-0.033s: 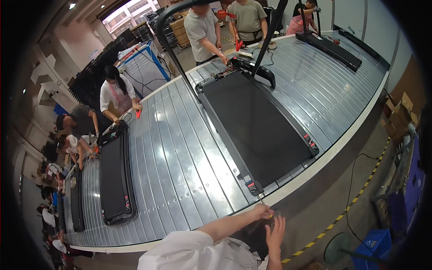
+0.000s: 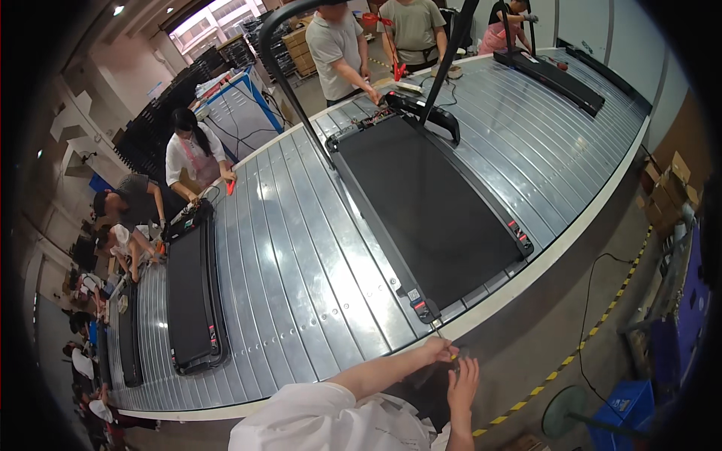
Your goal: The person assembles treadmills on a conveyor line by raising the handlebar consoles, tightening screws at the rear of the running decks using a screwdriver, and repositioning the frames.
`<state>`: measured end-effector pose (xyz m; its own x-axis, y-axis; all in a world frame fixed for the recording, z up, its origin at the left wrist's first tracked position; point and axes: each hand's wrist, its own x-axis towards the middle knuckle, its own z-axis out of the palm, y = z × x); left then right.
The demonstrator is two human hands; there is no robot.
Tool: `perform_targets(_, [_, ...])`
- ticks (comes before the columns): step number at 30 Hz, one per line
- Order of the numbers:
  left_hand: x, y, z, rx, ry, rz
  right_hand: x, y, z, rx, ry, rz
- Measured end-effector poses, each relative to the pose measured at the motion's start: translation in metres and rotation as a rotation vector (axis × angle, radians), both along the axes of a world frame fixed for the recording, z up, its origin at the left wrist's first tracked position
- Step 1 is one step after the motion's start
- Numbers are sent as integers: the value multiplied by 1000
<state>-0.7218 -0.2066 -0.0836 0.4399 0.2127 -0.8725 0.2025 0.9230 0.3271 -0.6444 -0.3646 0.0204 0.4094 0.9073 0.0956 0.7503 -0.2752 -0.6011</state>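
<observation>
At the near edge of the metal-topped line, a black treadmill (image 2: pixel 436 225) lies with its near corner (image 2: pixel 427 310) facing me. My left hand (image 2: pixel 438 351) is closed just below that corner, around a thin rod-like tool (image 2: pixel 437 331) whose shaft reaches the treadmill's end. A small yellow part (image 2: pixel 453 357) shows at the fingertips; the tool's exact kind is too small to tell. Beside it, my right hand (image 2: pixel 463 382) is raised with fingers stretched and slightly apart, close to the yellow part. Nothing is visible in its grasp.
The slatted metal table (image 2: pixel 301 278) carries a second treadmill (image 2: pixel 192 293) to the left and another (image 2: pixel 549 83) at the far right. Co-workers stand along the far side, one (image 2: pixel 340 52) touching my treadmill's console end. A blue crate (image 2: pixel 620 413) and green round disc (image 2: pixel 564 412) stand lower right.
My right hand has shifted slightly upward and right. My left hand stays at the treadmill's near corner with the thin tool.
</observation>
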Motion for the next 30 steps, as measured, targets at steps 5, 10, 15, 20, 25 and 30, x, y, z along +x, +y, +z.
perform_targets(5, [14, -4, -14, 26, 10, -49, 3, 17, -47, -84, 975, -559])
perform_targets(10, [-11, -6, -30, 249, 204, -199, -22, 1, -129, -13, 2106, -654])
perform_targets(15, [-13, 5, -3, 196, 110, -106, -20, 8, 1, 163, 620, -268])
perform_targets(20, [-10, 13, -6, 114, -3, -55, 15, 37, -42, 50, 683, -171])
perform_targets(25, [-1, 30, 3, 176, 59, -147, 57, 46, -129, 72, 1959, -420])
perform_targets(30, [-9, 19, -17, 123, 150, -32, 64, 25, -142, -128, 2344, -356])
